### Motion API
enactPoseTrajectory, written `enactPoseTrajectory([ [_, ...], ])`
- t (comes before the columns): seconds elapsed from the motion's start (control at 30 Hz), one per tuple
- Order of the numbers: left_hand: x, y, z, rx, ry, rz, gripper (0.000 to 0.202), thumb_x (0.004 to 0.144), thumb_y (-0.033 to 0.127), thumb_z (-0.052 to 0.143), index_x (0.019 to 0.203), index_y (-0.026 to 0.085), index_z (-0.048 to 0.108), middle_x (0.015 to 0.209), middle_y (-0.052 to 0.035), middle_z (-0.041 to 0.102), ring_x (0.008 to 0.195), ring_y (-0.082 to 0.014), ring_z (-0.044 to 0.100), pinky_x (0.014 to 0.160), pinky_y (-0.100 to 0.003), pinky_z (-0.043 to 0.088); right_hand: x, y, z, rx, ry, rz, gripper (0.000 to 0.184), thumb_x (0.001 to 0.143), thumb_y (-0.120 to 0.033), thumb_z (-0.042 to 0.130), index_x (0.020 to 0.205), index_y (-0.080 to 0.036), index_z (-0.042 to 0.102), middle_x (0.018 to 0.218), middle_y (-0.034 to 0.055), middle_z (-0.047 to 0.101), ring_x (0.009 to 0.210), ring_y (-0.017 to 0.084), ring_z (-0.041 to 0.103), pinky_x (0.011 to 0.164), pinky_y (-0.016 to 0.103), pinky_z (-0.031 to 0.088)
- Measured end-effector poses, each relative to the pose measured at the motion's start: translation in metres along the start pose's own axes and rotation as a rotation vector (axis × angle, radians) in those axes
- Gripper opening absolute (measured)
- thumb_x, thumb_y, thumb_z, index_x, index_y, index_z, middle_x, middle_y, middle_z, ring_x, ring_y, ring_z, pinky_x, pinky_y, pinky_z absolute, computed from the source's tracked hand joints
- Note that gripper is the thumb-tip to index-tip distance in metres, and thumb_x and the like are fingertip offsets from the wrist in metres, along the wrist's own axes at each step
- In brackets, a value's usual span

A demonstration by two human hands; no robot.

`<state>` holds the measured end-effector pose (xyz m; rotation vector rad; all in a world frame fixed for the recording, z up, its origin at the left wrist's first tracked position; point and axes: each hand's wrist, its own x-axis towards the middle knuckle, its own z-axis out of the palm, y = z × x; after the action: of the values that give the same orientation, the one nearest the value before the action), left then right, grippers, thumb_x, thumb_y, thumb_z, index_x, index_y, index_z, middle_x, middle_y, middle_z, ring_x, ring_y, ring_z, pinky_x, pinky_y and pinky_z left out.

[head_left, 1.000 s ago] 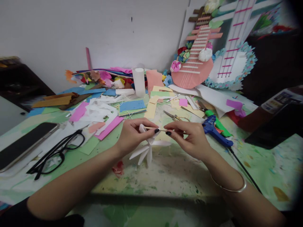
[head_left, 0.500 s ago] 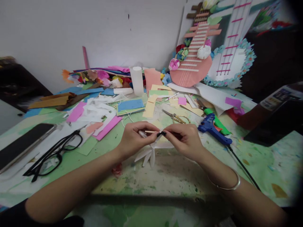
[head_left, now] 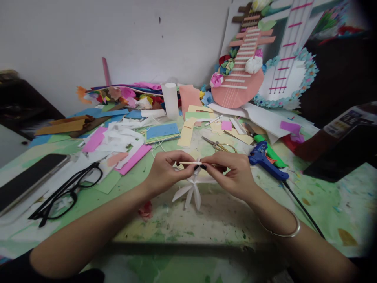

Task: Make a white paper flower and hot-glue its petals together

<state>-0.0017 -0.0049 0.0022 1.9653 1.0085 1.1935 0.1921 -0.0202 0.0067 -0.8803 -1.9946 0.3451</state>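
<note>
1. Presently, the thin pale stick (head_left: 187, 162) is between both hands, above the counter (head_left: 235, 216); its long axis runs left to right, almost level.
2. White paper petals (head_left: 191, 192) hang just below it, fanned downward; whether they are fixed to it, I cannot tell.
3. The left hand (head_left: 166, 169) and the right hand (head_left: 231, 169) both grasp the stick with pinched fingers (head_left: 185, 173), and the white paper comes up there; neither hand is clearly nearer.
4. Behind the right hand are scissors (head_left: 222, 148); to its right, a blue glue gun (head_left: 266, 163).
</note>
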Motion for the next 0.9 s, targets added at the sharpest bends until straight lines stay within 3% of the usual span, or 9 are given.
enactPoseTrajectory([
  [0.23,0.0018,-0.0011,-0.002,-0.051,-0.023,-0.007,0.007,0.072,0.021,0.07,0.074,0.014,0.07,0.069,-0.0038,0.071,0.062,-0.012,0.063,0.056,-0.02,0.048,0.0012,0.0004,-0.0053,0.03,-0.073,0.043,0.018,0.081,-0.011,0.055,0.088,-0.016,0.071,0.074,0.0017,0.069,0.06,0.009,0.057,0.055,0.02,0.042],
  [0.6,0.0047,-0.0002,-0.0034,-0.06,-0.109,-0.016,0.008,0.072,0.021,0.07,0.071,0.014,0.069,0.068,-0.0042,0.068,0.063,-0.0126,0.06,0.059,-0.022,0.046,0.0034,0.0047,-0.0062,-0.028,-0.187,0.02,0.018,0.089,-0.022,0.053,0.089,-0.018,0.07,0.076,0.0023,0.067,0.065,0.01,0.058,0.061,0.023,0.04],
  [0.9,0.0056,0.0033,-0.0017,-0.097,-0.105,-0.03,0.012,0.073,0.021,0.071,0.081,0.014,0.069,0.079,-0.0052,0.071,0.074,-0.014,0.066,0.066,-0.022,0.052,0.003,0.0055,-0.0037,-0.102,-0.119,0.074,0.018,0.088,-0.023,0.055,0.083,-0.017,0.071,0.067,0.0007,0.065,0.058,0.009,0.053,0.056,0.022,0.035],
])
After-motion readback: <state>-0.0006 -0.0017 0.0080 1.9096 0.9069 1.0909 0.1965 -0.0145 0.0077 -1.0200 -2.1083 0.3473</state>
